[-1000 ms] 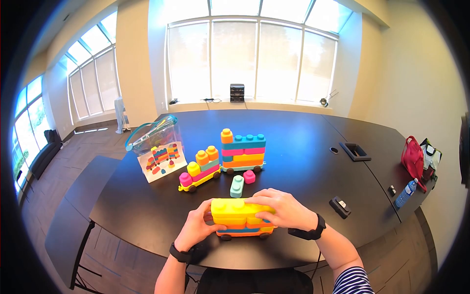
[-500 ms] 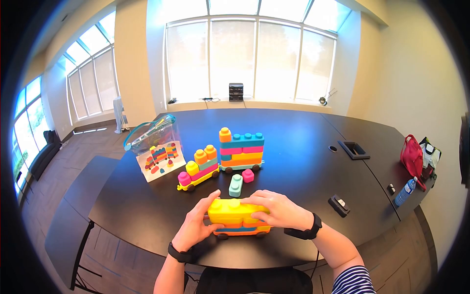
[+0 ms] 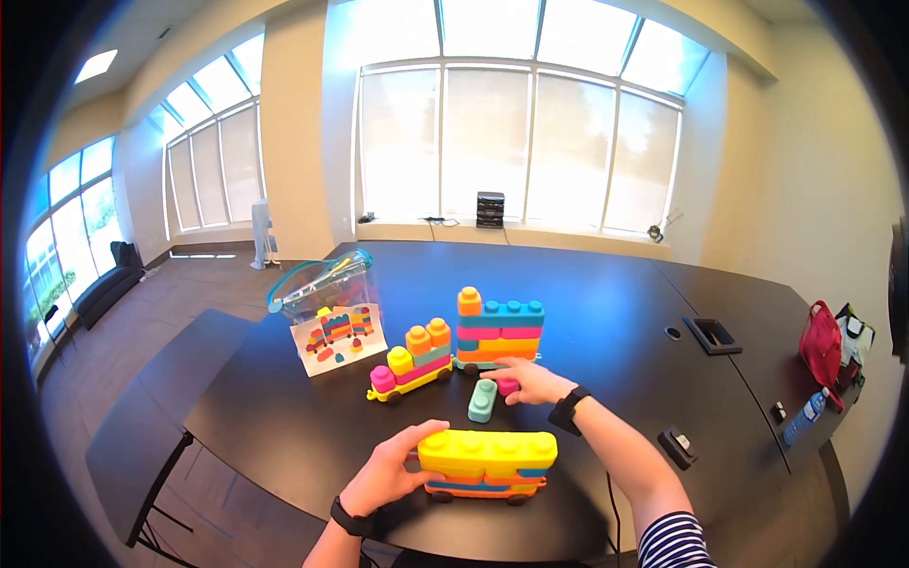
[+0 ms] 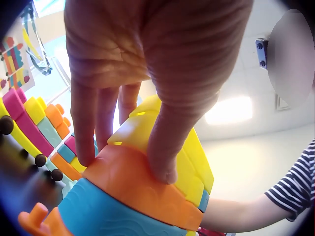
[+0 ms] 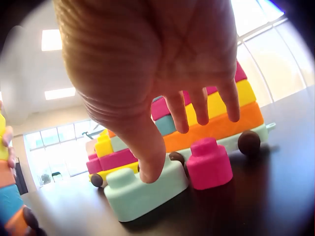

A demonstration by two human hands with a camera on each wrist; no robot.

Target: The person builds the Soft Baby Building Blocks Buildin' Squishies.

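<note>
A wheeled block wagon (image 3: 488, 445) with a yellow top stands near me, with orange and blue blocks lower down. My left hand (image 3: 383, 473) grips its left end, thumb on the near side and fingers on the far side. Farther forward, my right hand (image 3: 535, 383) reaches over two loose blocks, its fingers spread and holding nothing. In the right wrist view its thumb overlaps the top of the mint two-stud block (image 5: 147, 194). The other fingers hang beyond the pink one-stud block (image 5: 209, 167), which they partly hide in the head view.
Behind the loose blocks stand a tall block wagon (image 3: 516, 333) and a lower yellow-based wagon (image 3: 417, 372). At the left are a picture card (image 3: 338, 341) and a clear bag (image 3: 322, 293) with a teal rim. A black device (image 3: 677, 448) and a water bottle (image 3: 805, 417) are to the right.
My right hand has left the yellow-topped wagon and moved forward to the loose blocks. The left hand keeps its hold on the wagon. The head view has tilted upward.
</note>
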